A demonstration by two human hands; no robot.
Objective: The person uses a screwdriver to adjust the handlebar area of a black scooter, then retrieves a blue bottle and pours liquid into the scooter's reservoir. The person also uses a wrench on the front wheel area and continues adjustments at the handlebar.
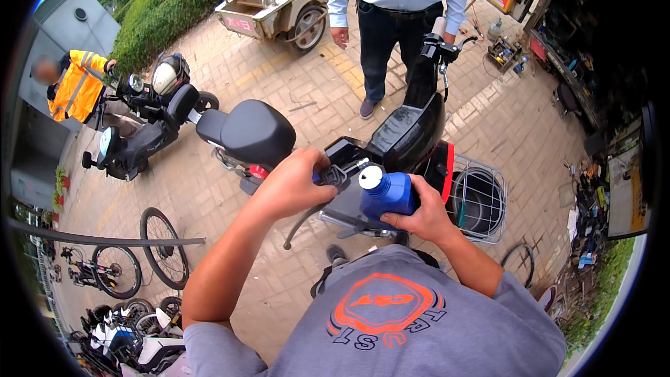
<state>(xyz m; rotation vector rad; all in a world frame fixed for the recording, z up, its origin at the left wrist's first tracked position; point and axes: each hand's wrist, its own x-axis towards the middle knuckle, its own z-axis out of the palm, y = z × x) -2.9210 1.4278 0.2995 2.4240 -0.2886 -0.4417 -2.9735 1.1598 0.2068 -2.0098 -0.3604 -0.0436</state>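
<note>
the right hand (419, 218) is wrapped around a blue bottle (386, 194) with a white cap, held over the scooter (398, 143). the left hand (293, 183), just beside it, pinches a dark metal part (333, 176). a wire basket (479, 199) sits at the right.
</note>
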